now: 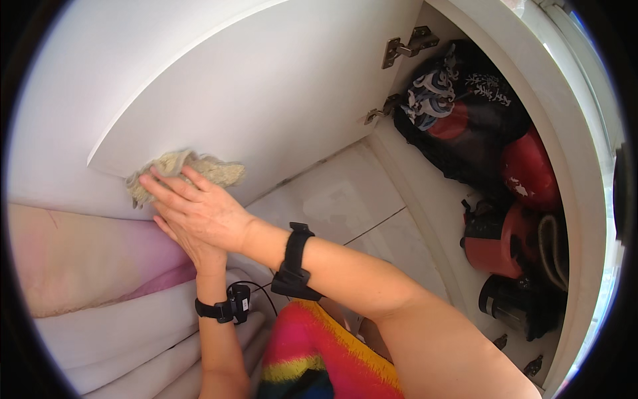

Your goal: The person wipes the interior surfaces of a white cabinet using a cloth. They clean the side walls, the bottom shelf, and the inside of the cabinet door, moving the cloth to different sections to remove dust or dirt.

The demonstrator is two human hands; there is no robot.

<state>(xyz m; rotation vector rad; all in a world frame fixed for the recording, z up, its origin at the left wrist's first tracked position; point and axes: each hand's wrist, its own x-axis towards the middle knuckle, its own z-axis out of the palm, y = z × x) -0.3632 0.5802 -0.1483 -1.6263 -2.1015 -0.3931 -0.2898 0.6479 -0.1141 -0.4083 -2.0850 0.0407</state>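
Observation:
A beige textured cloth (219,172) lies bunched against the lower corner of an open white cabinet door (259,95). My right hand (199,207) presses on it, with the fingers spread over its folds and holding it to the panel. My left hand (202,257) is just below, partly covered by the right one. Its fingers point up toward the door's edge, and what they touch is hidden. Each forearm wears a black strap; the right strap (294,269) sits above the wrist, and the left strap (219,309) carries a small black device.
Two metal hinges (408,47) join the door to a curved white cabinet (573,124). Inside are a black printed bag (473,109), a red rounded object (531,169) and a red-and-black appliance (493,239). Tiled floor (334,199) lies below; pale draped fabric (99,259) hangs at left.

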